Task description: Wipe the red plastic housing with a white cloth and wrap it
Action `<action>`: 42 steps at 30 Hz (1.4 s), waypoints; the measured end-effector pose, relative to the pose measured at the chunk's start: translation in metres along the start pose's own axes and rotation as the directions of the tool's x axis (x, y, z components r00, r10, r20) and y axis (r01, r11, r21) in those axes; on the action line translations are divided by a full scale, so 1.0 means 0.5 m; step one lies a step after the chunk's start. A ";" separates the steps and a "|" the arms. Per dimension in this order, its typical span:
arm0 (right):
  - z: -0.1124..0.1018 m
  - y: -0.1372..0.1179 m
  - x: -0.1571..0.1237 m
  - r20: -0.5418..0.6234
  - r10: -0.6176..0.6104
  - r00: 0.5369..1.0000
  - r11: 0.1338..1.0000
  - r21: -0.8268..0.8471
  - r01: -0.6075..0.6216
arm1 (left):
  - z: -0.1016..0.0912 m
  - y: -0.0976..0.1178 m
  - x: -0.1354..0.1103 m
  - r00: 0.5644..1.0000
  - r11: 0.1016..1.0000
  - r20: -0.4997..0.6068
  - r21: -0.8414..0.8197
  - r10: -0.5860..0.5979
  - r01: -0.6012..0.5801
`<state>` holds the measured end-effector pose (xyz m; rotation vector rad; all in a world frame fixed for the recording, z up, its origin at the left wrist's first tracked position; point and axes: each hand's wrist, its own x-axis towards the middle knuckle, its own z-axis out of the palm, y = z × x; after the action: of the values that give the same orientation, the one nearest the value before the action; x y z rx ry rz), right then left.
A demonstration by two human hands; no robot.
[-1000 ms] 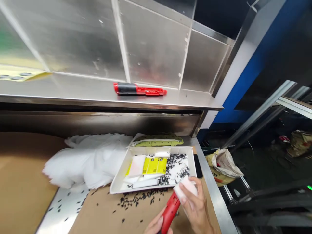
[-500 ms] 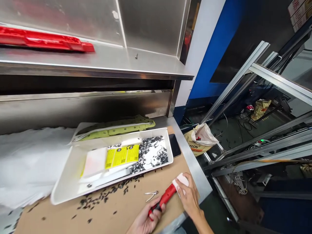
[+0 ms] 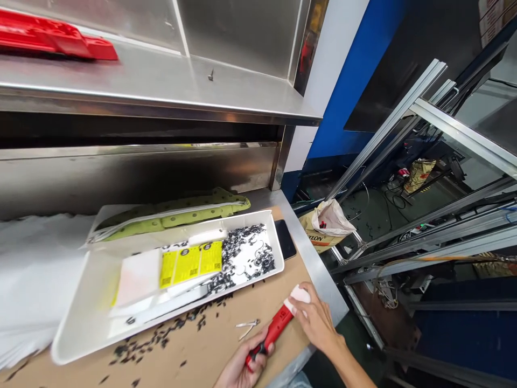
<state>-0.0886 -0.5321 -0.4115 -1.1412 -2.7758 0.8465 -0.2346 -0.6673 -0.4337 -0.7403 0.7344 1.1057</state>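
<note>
My left hand (image 3: 241, 366) grips the black lower end of a red tool (image 3: 274, 329) that lies slantwise over the brown cardboard (image 3: 210, 345) at the bench's front right. My right hand (image 3: 317, 320) holds a small white pad (image 3: 299, 294) pressed against the tool's upper tip. A small pair of metal snips (image 3: 247, 325) lies on the cardboard just left of the tool.
A white tray (image 3: 81, 334) holds yellow labels (image 3: 189, 262), white cards and small black parts (image 3: 246, 253); more black bits are scattered before it. A green pouch (image 3: 177, 211) and a black phone (image 3: 285, 239) lie nearby. White sheets (image 3: 28, 269) pile at left. A red tool (image 3: 52, 37) rests on the steel shelf.
The view has swung right and down, so the tray and shelf now sit further left. Both hands keep hold of the red tool and white pad, shifted slightly toward the bench's front edge.
</note>
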 end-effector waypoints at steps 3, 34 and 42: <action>-0.003 0.003 0.004 0.009 0.006 1.000 1.000 -0.011 -0.006 | 0.001 0.000 0.000 1.000 1.000 -0.004 0.024 -0.001 0.001; 0.030 0.017 0.024 -0.100 0.042 0.994 0.998 0.050 -0.037 | -0.028 0.021 0.015 0.963 0.960 0.101 -0.105 -0.251 0.261; 0.080 -0.008 -0.003 -0.242 0.104 0.965 0.990 0.118 -0.077 | -0.045 0.029 0.017 0.941 0.959 0.226 -0.079 -0.250 0.274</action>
<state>-0.0988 -0.5544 -0.4432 -1.2677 -2.4639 0.7891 -0.2495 -0.6773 -0.4552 -0.7731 0.3809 0.9678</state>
